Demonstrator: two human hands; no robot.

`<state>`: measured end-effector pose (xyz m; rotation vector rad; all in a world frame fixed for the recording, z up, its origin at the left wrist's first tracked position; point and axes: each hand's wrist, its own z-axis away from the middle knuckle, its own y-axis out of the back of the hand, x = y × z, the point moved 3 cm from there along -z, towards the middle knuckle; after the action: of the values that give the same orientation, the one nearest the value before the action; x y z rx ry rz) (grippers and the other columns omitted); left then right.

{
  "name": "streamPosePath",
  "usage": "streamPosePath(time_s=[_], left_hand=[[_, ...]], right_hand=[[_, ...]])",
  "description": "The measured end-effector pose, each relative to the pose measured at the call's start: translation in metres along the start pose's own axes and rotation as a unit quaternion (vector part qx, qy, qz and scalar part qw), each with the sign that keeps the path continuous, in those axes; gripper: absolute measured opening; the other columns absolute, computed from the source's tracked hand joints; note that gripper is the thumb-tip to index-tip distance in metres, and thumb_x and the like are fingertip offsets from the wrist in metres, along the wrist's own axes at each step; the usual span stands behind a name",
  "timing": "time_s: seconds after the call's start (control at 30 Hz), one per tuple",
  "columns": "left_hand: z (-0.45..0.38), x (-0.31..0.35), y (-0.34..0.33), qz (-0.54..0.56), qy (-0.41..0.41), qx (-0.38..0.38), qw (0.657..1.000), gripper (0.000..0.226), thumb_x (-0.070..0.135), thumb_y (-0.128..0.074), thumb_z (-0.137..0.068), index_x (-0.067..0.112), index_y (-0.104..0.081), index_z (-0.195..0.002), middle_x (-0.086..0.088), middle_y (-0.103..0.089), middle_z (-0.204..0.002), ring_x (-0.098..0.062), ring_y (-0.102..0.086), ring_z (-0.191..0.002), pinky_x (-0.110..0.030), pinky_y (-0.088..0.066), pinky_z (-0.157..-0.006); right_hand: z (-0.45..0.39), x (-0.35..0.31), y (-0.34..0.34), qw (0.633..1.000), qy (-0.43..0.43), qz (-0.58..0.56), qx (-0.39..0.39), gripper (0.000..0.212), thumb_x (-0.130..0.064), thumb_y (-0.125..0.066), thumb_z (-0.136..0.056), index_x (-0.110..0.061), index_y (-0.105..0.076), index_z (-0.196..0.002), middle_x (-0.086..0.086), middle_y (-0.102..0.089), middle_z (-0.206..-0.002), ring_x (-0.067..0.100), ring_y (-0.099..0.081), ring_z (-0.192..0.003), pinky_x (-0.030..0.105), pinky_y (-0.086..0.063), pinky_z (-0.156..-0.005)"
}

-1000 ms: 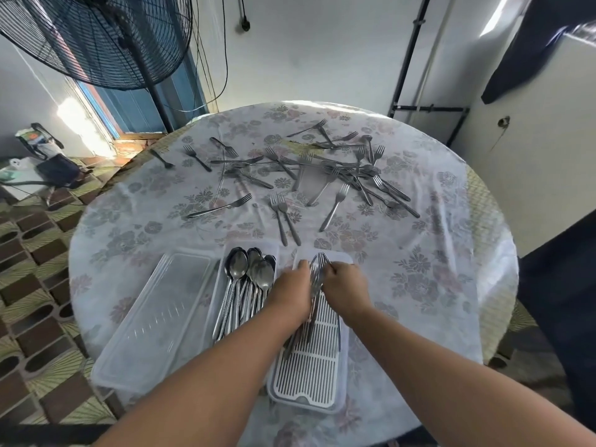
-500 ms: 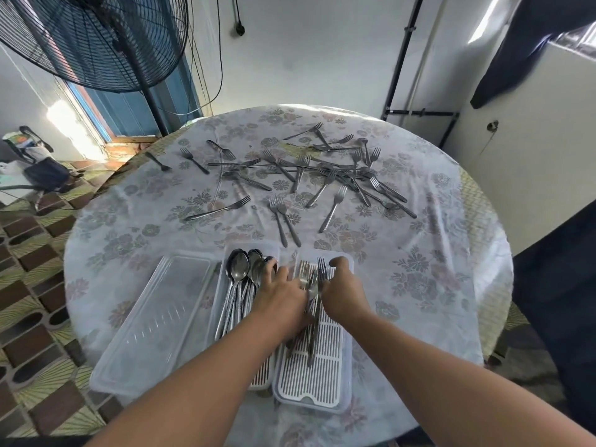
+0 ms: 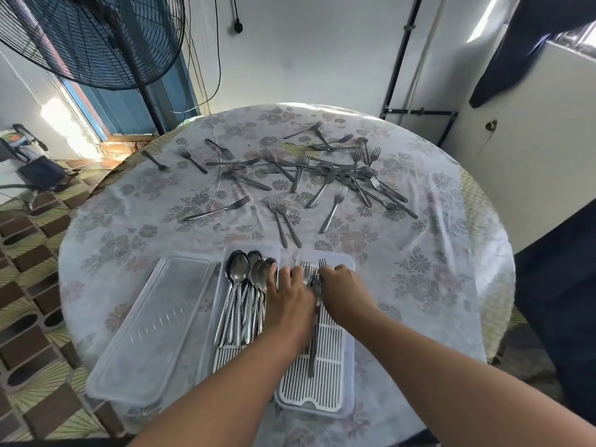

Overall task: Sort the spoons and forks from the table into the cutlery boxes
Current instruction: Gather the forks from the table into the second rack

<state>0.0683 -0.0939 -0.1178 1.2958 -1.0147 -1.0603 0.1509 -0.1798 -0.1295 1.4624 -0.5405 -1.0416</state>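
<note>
Steel forks lie bunched between your two hands in the right-hand cutlery box, handles running back toward you, your left hand spread flat beside them and your right hand curled against them, its grip hidden.

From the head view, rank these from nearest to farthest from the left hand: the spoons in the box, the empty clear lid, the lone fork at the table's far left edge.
Measured from the left hand:
1. Spoons: just left of the hand, in the middle box.
2. Empty clear lid: farther left, beside the spoon box.
3. Lone fork: far left edge of the table, well beyond both.
</note>
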Motion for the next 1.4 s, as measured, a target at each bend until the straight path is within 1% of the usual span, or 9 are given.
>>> streamPosePath(time_s=[0.17, 0.33, 0.47, 0.63, 0.9, 1.03, 1.13, 1.3, 1.4], left_hand=[[-0.007, -0.012, 0.002, -0.008, 0.037, 0.005, 0.999, 0.039, 0.008, -0.069, -0.084, 0.026, -0.069, -0.119, -0.008, -0.028, -0.150, -0.036, -0.021, -0.140, -0.057, 0.001, -0.124], [-0.008, -0.017, -0.001, 0.011, 0.026, 0.008, 1.000, 0.050, 0.013, -0.067, -0.084, 0.034, -0.056, -0.128, -0.010, -0.030, -0.143, -0.036, -0.024, -0.136, -0.058, 0.000, -0.123], [-0.009, -0.016, -0.001, 0.045, -0.059, 0.032, 0.997, 0.029, 0.047, -0.056, -0.094, 0.034, -0.065, -0.118, -0.004, -0.032, -0.144, -0.034, -0.024, -0.136, -0.054, 0.004, -0.120], [-0.003, -0.020, -0.006, 0.018, -0.086, -0.041, 0.995, 0.046, 0.069, -0.053, -0.091, 0.040, -0.066, -0.124, -0.002, -0.024, -0.154, -0.036, -0.012, -0.143, -0.061, 0.011, -0.119], [-0.003, -0.012, -0.009, 0.024, -0.100, -0.059, 0.993, 0.043, 0.055, -0.055, -0.096, 0.040, -0.054, -0.137, -0.004, -0.020, -0.158, -0.038, -0.007, -0.148, -0.065, 0.017, -0.116], [-0.012, -0.012, -0.010, -0.029, -0.077, -0.085, 0.993, 0.055, 0.051, -0.044, -0.102, 0.040, -0.030, -0.154, -0.011, -0.008, -0.163, -0.041, 0.001, -0.151, -0.065, 0.022, -0.114], [-0.023, -0.007, -0.011, -0.047, -0.048, -0.118, 0.991, 0.059, 0.047, -0.037, -0.104, 0.038, -0.017, -0.159, -0.013, -0.001, -0.168, -0.043, 0.007, -0.152, -0.065, 0.024, -0.113], [-0.020, -0.007, -0.007, -0.019, -0.054, -0.044, 0.997, 0.048, 0.031, -0.057, -0.095, 0.036, -0.045, -0.142, -0.016, -0.016, -0.157, -0.040, -0.004, -0.148, -0.060, 0.024, -0.113], [-0.018, -0.019, -0.005, -0.041, -0.083, -0.061, 0.994, 0.057, 0.029, -0.066, -0.087, 0.039, -0.049, -0.140, -0.008, -0.006, -0.161, -0.040, 0.003, -0.149, -0.062, 0.025, -0.113]], right_hand=[[-0.010, 0.002, -0.002, 0.996, -0.056, -0.062, -0.028, 0.016, -0.002, -0.056, -0.092, -0.009, -0.064, -0.080, 0.007, -0.066, -0.077, 0.025, -0.063, -0.067, 0.033, -0.048, -0.054], [-0.007, 0.006, 0.000, 0.993, -0.054, -0.101, 0.027, 0.008, -0.004, -0.055, -0.091, -0.010, -0.060, -0.090, 0.006, -0.060, -0.085, 0.028, -0.058, -0.075, 0.041, -0.053, -0.065], [-0.005, 0.008, 0.004, 0.991, -0.047, -0.109, 0.059, 0.011, -0.010, -0.049, -0.094, -0.013, -0.059, -0.093, 0.006, -0.062, -0.086, 0.027, -0.058, -0.076, 0.038, -0.051, -0.063], [-0.003, 0.011, 0.013, 0.985, -0.046, -0.139, 0.095, 0.009, -0.013, -0.053, -0.096, -0.018, -0.059, -0.092, 0.002, -0.061, -0.088, 0.023, -0.058, -0.073, 0.036, -0.051, -0.062], [0.003, 0.025, 0.037, 0.969, -0.083, -0.134, 0.191, 0.015, -0.019, -0.047, -0.101, -0.026, -0.059, -0.106, 0.000, -0.062, -0.096, 0.025, -0.057, -0.084, 0.034, -0.044, -0.063], [0.006, 0.023, 0.026, 0.980, -0.069, -0.134, 0.128, 0.015, -0.021, -0.050, -0.100, -0.031, -0.061, -0.104, -0.003, -0.070, -0.099, 0.023, -0.061, -0.091, 0.037, -0.051, -0.076], [0.012, 0.021, 0.009, 0.989, -0.076, -0.089, 0.093, 0.017, -0.027, -0.051, -0.099, -0.033, -0.067, -0.104, -0.009, -0.074, -0.100, 0.022, -0.056, -0.105, 0.038, -0.034, -0.086], [0.012, 0.017, 0.007, 0.997, -0.034, 0.042, 0.055, 0.024, -0.045, -0.052, -0.100, -0.037, -0.069, -0.115, -0.010, -0.071, -0.112, 0.024, -0.048, -0.117, 0.043, -0.026, -0.089], [0.009, 0.017, 0.007, 0.996, -0.016, 0.083, 0.020, 0.034, -0.057, -0.062, -0.091, -0.040, -0.067, -0.120, -0.006, -0.058, -0.134, 0.026, -0.040, -0.125, 0.045, -0.029, -0.097]])
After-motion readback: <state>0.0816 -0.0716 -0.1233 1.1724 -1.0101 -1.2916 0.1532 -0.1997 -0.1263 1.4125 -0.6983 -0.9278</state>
